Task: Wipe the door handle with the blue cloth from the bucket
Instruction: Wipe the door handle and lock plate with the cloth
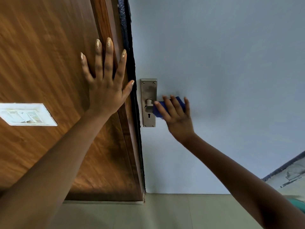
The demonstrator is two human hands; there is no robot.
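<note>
A steel door handle (149, 104) juts from its long backplate (148, 90) on the pale blue door (222, 63). My right hand (175, 115) wraps a folded blue cloth (179, 101) around the lever part of the handle, which is hidden under cloth and fingers. My left hand (105, 81) lies flat, fingers spread, on the brown wooden panel (41, 55) just left of the door's edge. The bucket is out of view.
A white switch plate (26, 114) is set in the wooden panel at the left. A dark rubber strip (132, 66) runs between panel and door. Beige floor tiles (165, 212) lie below. A teal object (297, 203) shows at the right edge.
</note>
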